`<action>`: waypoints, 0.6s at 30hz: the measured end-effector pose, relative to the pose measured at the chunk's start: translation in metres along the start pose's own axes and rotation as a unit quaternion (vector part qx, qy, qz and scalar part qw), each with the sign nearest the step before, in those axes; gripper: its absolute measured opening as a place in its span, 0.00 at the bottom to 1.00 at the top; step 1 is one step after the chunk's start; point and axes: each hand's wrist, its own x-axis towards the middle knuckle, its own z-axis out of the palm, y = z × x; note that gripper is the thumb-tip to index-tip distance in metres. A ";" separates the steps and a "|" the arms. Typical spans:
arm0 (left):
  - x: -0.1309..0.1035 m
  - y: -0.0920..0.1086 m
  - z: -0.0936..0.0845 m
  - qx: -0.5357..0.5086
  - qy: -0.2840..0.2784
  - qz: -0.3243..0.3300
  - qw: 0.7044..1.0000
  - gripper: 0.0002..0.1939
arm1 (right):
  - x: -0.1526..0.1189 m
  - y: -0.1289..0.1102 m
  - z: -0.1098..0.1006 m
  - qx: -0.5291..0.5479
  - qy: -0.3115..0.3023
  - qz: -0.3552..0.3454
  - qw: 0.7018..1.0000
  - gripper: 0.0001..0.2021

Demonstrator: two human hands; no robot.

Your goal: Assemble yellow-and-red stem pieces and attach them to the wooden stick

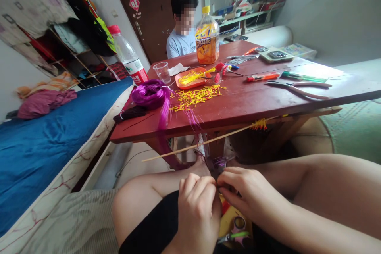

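Observation:
My left hand (197,198) and my right hand (245,190) meet above my lap, fingers curled and fingertips pressed together. Whatever they pinch is too small or hidden to make out. Below them, small scissors (239,222) with a pinkish handle lie on a yellow surface (228,222), beside something light green. Beyond my hands, a thin wooden stick (184,149) slants along the table's near edge, with a yellow cluster (260,124) near its far end. On the table lie a coil of shiny purple thread (150,94), a dark bundle (129,114) and many loose yellow stems (198,97).
The red table (238,103) carries an orange tray (179,84), a clear cup (162,72), a red-capped bottle (127,55), a yellow-capped tea bottle (207,39) and pliers (300,87). A person (182,43) sits across. A blue bed (44,143) stands left.

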 end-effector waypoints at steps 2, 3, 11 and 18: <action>0.000 0.000 0.000 0.003 0.003 0.002 1.000 0.09 | 0.001 0.000 0.002 0.025 -0.003 0.017 1.000 0.08; 0.000 0.000 0.000 -0.001 0.006 0.001 1.000 0.09 | 0.001 0.001 0.003 0.041 -0.003 0.026 0.999 0.08; -0.011 -0.007 -0.001 -0.018 -0.019 -0.059 0.998 0.07 | -0.009 0.012 0.011 0.299 -0.038 0.114 0.947 0.05; -0.023 -0.005 0.002 -0.065 -0.033 -0.098 0.993 0.05 | -0.016 0.021 0.029 0.534 -0.084 0.171 0.824 0.13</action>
